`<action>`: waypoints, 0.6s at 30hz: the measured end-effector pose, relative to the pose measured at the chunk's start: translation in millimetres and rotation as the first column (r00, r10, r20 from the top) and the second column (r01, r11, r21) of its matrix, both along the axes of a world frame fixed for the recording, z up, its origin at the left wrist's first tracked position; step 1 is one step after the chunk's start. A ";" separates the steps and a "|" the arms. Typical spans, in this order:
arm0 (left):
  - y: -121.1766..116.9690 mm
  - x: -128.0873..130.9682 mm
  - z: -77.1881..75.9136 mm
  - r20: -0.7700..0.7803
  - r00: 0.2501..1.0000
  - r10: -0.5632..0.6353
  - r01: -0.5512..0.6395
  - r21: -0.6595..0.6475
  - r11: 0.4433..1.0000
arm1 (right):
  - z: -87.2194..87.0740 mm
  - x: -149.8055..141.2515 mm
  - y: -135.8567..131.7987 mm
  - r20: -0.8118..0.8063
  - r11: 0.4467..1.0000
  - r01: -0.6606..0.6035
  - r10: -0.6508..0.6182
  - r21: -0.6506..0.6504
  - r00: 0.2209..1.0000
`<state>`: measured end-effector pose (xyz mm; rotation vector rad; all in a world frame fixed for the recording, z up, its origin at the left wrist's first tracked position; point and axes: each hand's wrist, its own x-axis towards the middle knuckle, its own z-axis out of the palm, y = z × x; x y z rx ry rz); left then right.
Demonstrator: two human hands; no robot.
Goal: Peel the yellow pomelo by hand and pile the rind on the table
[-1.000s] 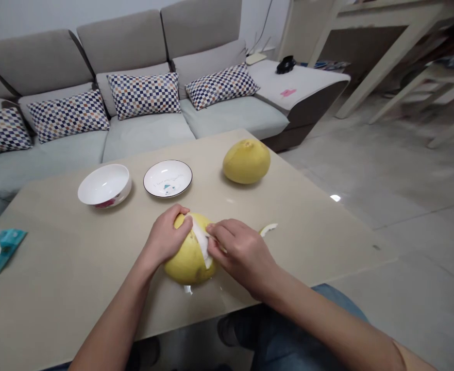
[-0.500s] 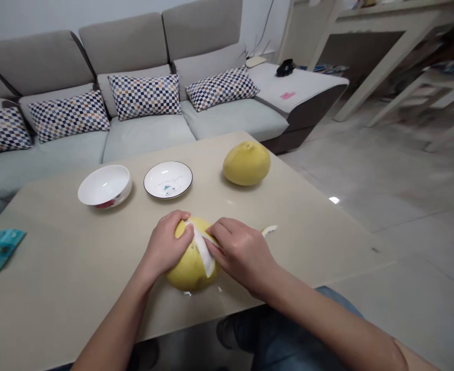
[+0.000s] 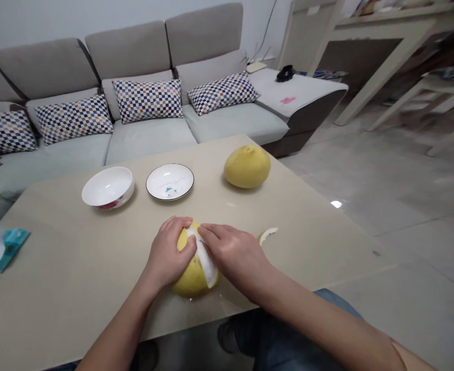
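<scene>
A pomelo [image 3: 191, 281] is braced near the front edge of the table [image 3: 76, 273] under the spread left hand [image 3: 170, 252], which keeps it from rolling — the right hand [image 3: 232, 257] is laid with fingers together against a white strip of pith [image 3: 206, 263], though whether that strip is pinched cannot be told.

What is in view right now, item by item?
Table: one, beige
Pomelos: two, yellow, on the table, one under the hands
Peel flap: one, white, on the held pomelo
Peel scrap: one, pale, on the table
Bowl: one, white, far side of table
Plate: one, white, beside the bowl
Packet: one, teal, table's left edge
Sofa: one, grey, behind the table
Cushions: four, checkered, on the sofa
Left hand: on the pomelo
Right hand: fingers on the peel flap
</scene>
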<state>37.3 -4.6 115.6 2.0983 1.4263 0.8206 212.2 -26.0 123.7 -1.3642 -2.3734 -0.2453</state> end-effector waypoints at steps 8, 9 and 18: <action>-2.4 -1.8 -3.8 -0.004 1.000 -0.011 0.011 0.000 1.000 | -12.0 -1.1 7.2 -0.187 0.997 0.035 -0.021 0.071 0.982; -2.9 -2.8 -4.3 -0.006 1.000 -0.026 0.026 0.010 1.000 | -10.9 0.5 6.8 -0.229 0.999 0.031 -0.020 0.042 0.973; -19.1 -17.3 -9.8 -0.010 0.999 0.053 -0.052 0.044 0.998 | 17.0 22.9 -8.3 -0.536 0.899 -0.210 -0.031 -0.383 0.844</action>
